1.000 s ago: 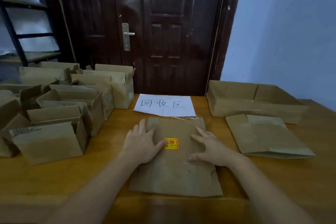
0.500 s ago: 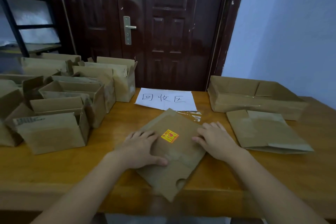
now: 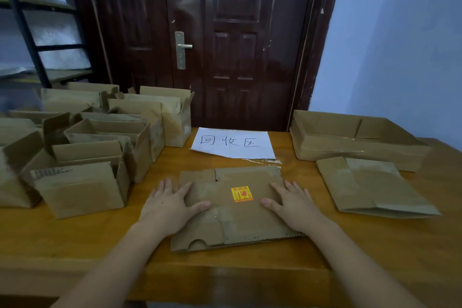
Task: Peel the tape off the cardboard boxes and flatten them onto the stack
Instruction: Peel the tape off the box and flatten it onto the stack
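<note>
Both hands flat on the flattened box (image 3: 232, 207), near-centre of the wooden table (image 3: 350, 245): left hand (image 3: 167, 205) on its left edge with fingers running onto the table, right hand (image 3: 295, 204) on its right edge. Fingers straight, thumbs angled in toward the yellow-red sticker (image 3: 242, 194); nothing gripped, just pressing down. My read: palms are spread to hold the panels collapsed and square up the piece before it goes to the stack. Likely target is the flattened piece (image 3: 375, 190) to the right, with a shallow open tray box (image 3: 357, 137) just beyond it. Paper sign (image 3: 233, 142) lies just beyond the box; clear tape scrap (image 3: 265, 161) sits between them. Unflattened boxes (image 3: 82, 147) crowd the left side, flaps up. Can't tell if tape remains on the pressed box: surface is dim and patchy. Leftmost boxes cut off by the frame; sticker text unreadable.
</note>
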The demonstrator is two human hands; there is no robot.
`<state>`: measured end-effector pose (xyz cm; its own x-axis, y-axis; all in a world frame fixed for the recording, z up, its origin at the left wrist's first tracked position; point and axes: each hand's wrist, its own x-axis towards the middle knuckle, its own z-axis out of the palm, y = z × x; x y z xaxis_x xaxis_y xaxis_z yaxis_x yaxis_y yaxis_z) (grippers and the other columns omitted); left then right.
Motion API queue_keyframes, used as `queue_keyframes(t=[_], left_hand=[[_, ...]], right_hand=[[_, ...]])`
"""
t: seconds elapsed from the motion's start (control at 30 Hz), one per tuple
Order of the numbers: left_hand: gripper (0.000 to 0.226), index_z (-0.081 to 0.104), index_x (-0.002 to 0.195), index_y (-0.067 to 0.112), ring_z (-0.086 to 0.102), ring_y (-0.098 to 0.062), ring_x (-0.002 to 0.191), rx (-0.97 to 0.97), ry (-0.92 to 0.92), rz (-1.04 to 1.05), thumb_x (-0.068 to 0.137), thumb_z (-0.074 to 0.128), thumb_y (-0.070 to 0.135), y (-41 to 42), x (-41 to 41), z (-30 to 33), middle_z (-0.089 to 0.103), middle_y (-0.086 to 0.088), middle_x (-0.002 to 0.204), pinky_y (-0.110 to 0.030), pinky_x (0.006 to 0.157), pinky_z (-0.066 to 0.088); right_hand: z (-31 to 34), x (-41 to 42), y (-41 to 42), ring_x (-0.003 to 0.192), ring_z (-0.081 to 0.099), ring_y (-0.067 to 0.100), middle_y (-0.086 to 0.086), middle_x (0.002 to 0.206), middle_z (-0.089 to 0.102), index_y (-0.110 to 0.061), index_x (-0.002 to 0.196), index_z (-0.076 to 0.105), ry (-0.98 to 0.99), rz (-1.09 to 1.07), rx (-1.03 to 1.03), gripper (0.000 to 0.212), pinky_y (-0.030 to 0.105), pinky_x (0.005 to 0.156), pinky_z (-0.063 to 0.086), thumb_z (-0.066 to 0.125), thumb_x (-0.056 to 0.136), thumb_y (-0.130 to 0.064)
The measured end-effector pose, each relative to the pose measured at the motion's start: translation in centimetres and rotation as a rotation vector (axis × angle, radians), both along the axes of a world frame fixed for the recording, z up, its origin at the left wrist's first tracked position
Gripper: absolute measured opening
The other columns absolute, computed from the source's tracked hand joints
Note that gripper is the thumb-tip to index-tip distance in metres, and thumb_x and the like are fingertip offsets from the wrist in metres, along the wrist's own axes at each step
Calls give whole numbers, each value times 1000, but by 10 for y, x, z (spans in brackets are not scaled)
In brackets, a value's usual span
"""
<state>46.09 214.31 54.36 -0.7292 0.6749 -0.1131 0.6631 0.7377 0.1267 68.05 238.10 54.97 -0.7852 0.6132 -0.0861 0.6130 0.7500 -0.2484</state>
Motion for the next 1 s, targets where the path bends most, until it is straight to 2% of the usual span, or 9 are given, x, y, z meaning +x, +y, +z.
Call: queue_keyframes(t=[0.1,0.17,0.23,0.33,0.43,0.5,0.77,0.93,1.0], left_hand=[[117,16,161,44,20,-30,156,90,83,30,63,0,105,2,5,-10,23,-10,169,-47,125,16],[98,33,155,43,31,-26,152,192,81,8,75,18,98,6,10,-13,37,-2,163,-45,123,25],[81,44,148,43,36,-24,147,273,50,21,82,40,90,11,15,-14,44,3,158,-44,120,32],[74,49,143,44,34,-25,147,386,-13,68,80,60,81,18,16,-14,37,3,162,-46,118,33],[65,54,132,45,38,-22,144,626,-133,49,75,77,68,27,18,-12,25,6,164,-44,111,43],[61,55,128,44,39,-20,141,700,-165,35,75,82,61,40,26,-6,21,10,162,-42,108,46],[67,58,132,40,42,-20,137,702,-274,-64,74,86,58,124,69,30,16,11,160,-38,104,44],[84,51,146,35,44,-21,140,662,-396,-235,74,84,61,185,112,42,9,13,164,-40,111,43],[93,44,153,34,38,-24,146,617,-440,-296,74,84,62,210,131,44,2,12,168,-44,115,40]], right_hand=[[1,-3,-6,153,18,29,8,166,22,-32,156,29,91,-38,-10,72,54,124,10,44,95,-69],[4,-4,-11,148,28,26,4,162,30,-30,153,36,180,-48,-52,69,51,122,23,56,95,-60],[6,-4,-15,140,37,21,-3,155,37,-28,151,41,274,-39,-92,66,42,116,36,66,93,-49],[7,-1,-15,134,39,17,-8,147,42,-28,144,50,392,-66,-109,63,36,111,40,75,88,-42],[12,8,-9,136,34,14,-12,146,42,-30,139,56,508,-110,-91,63,35,112,35,81,82,-43],[19,16,-1,138,32,15,-12,149,41,-29,142,55,514,-116,-38,66,36,115,32,80,82,-45],[54,76,60,144,36,20,-7,156,41,-26,135,64,500,-215,-8,60,48,119,32,84,79,-39],[71,135,105,143,38,24,-1,154,46,-23,127,71,492,-250,32,56,42,119,29,86,77,-42],[75,158,124,142,39,26,1,152,49,-21,125,72,485,-293,53,57,39,119,28,86,75,-42]])
